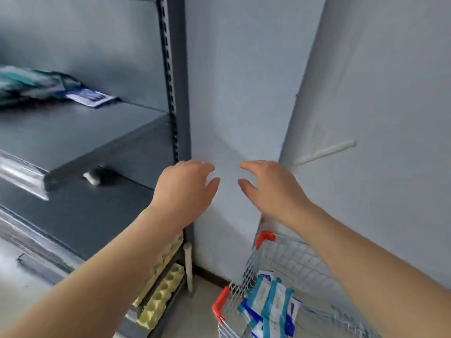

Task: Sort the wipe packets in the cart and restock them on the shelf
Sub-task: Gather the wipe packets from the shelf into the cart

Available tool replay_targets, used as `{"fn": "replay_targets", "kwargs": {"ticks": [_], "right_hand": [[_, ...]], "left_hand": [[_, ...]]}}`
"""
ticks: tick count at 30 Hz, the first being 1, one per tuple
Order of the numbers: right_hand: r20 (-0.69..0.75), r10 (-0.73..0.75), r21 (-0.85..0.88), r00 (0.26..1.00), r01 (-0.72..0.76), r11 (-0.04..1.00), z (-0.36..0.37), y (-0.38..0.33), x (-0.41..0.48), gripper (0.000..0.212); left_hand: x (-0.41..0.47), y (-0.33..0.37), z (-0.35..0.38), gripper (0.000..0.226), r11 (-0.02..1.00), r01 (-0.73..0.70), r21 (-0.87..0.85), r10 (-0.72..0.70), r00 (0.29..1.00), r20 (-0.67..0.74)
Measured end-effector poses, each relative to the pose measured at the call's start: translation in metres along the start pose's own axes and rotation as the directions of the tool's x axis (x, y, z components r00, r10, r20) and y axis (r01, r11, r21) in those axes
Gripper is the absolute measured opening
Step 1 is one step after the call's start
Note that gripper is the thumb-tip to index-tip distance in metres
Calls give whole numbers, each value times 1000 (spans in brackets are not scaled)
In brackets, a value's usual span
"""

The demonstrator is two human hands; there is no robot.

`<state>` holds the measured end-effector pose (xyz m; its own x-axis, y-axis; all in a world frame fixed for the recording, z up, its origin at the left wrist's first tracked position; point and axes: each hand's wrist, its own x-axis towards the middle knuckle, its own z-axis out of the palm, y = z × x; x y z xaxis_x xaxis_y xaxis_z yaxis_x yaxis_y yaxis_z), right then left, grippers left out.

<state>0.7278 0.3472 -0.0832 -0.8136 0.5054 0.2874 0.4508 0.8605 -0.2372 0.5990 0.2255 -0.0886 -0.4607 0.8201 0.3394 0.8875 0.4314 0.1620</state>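
Overhead, both the left hand [185,186] and right hand [271,186] hover empty with loosely spread fingers [249,164], well above the blue-and-white wipe packets [271,306] inside the wire shopping cart [288,259]; more packets [90,97] lie on the grey metal shelf [80,132].

Looks like a small shop, going by the fittings. Grey metal retail shelf [80,132] boards hung on a slotted upright [170,81], with a clear plastic price strip [22,174] clipped along one front edge. On the upper board, blurred teal and blue stock packets [36,84] lying loose. Down near the floor, yellow egg trays [161,296] stacked on the lowest level. Just beside the unit, against a plain pale wall [244,93], a small wire cart [292,262] with red plastic corners [264,237] — sealed wipe packets [271,303] standing inside, blue and teal stripes on white.
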Motion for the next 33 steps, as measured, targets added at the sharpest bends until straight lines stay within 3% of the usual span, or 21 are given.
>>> {"fn": "replay_targets", "kwargs": {"ticks": [5, 9, 17, 23, 33], "right_hand": [[-56, -142, 55, 988, 145, 988, -37, -119, 54, 37], [-85, -196, 120, 977, 205, 971, -39, -218, 91, 43], [-105, -102, 230, 989, 124, 965, 1, -355, 173, 35], [-21, 69, 267, 997, -60, 962, 40, -387, 239, 34], [132, 224, 99, 966, -238, 966, 106, -354, 359, 45]], "left_hand": [[-13, -85, -96, 35, 992, 124, 13, -120, 981, -154], [-23, -164, -152, 36, 979, 199, 45, -187, 962, -197], [-21, -328, -212, 31, 965, 246, 90, -226, 956, -187], [12, -424, -206, 38, 953, 302, 7, -298, 942, -156], [123, -523, -154, 52, 938, 347, -5, -346, 934, -89]]}}
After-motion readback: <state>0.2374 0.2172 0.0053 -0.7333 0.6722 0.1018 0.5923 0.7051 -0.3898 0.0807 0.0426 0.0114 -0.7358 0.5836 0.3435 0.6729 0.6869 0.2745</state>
